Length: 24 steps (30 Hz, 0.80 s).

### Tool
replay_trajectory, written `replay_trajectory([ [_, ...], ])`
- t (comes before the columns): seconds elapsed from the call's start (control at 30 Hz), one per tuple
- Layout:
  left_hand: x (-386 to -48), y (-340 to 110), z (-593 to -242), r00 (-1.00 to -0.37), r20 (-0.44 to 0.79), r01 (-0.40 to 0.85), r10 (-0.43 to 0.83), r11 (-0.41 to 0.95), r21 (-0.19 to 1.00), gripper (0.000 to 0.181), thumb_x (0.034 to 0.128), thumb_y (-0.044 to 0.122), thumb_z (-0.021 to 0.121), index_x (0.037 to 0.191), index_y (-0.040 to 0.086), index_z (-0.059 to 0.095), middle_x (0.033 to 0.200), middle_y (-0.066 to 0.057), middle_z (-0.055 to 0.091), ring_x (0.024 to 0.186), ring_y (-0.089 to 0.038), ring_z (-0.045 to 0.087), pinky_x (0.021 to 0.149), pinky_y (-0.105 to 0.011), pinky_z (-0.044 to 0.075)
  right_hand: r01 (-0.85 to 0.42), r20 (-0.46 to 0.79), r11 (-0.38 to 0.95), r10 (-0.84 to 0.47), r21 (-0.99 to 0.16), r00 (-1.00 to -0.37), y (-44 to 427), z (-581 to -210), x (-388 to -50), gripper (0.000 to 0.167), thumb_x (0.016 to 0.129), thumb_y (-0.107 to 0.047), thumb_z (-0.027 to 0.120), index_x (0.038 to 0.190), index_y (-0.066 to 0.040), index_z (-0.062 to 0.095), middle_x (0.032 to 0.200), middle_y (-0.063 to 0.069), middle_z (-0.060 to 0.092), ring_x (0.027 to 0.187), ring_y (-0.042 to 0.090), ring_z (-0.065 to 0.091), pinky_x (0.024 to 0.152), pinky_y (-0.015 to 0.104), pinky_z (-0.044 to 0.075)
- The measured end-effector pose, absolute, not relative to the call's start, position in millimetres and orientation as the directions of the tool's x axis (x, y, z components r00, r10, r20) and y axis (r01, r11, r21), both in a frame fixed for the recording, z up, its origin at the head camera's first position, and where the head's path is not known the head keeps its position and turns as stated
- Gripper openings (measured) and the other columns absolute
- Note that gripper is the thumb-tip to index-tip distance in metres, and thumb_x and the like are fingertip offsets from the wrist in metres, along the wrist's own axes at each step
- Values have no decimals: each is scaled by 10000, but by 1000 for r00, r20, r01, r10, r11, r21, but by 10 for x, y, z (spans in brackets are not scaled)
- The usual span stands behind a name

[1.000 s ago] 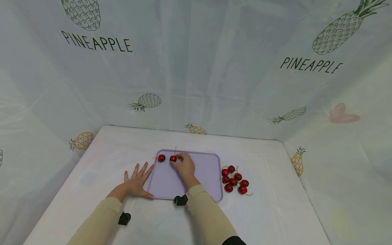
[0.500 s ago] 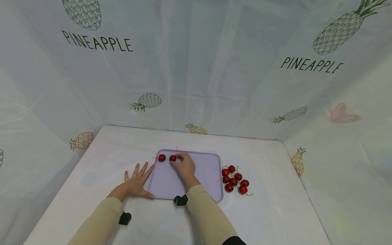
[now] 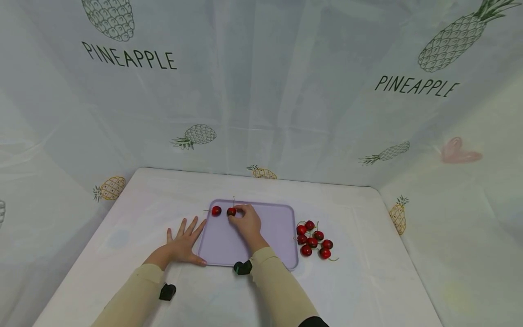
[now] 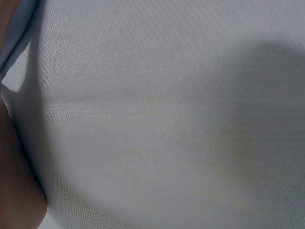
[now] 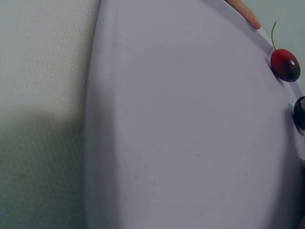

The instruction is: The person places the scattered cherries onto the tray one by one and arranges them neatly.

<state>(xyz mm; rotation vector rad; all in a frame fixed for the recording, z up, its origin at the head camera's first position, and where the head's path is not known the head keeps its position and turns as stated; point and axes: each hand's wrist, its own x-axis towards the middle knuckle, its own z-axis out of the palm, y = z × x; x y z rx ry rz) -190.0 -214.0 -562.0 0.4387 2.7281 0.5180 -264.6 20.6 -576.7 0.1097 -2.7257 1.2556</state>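
Observation:
A purple rectangular tray (image 3: pixel 269 227) lies on the white table. Over its far left part, my right hand (image 3: pixel 247 225) pinches a dark red cherry (image 3: pixel 231 211) between thumb and fingers, its stem pointing up and away. Just left of that, another cherry (image 3: pixel 216 210) sits alone near the tray's left rim, and it also shows at the right edge of the right wrist view. My left hand (image 3: pixel 182 245) is spread with straight fingers on the table, thumb and fingertips at the tray's left edge. In the left wrist view only a blurred part of that hand (image 4: pixel 19 181) shows.
Beside the tray's right rim, a cluster of several cherries (image 3: pixel 312 242) with green stems lies on the white table (image 3: pixel 367 272). A pale curtain (image 3: pixel 269 91) printed with pineapples surrounds the table at the back and sides.
Almost nothing differs. The pinched cherry and its stem turn very slightly in my right fingers, while both hands and the tray keep their places.

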Motion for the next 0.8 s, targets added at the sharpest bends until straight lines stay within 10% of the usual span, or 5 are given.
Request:
replay_trajectory([
  [0.8, -1882, -2108, -5538, -899, -247, 230, 361, 871, 434, 1304, 582, 757, 751, 1560, 147, 140, 1595, -238, 35, 1405, -542, -69, 940, -798, -131, -195, 227, 608, -25, -770, -974, 227, -5786, -2622, 305, 774, -280, 803, 1034, -134, 741, 934, -60, 650, 824, 99, 594, 720, 282, 476],
])
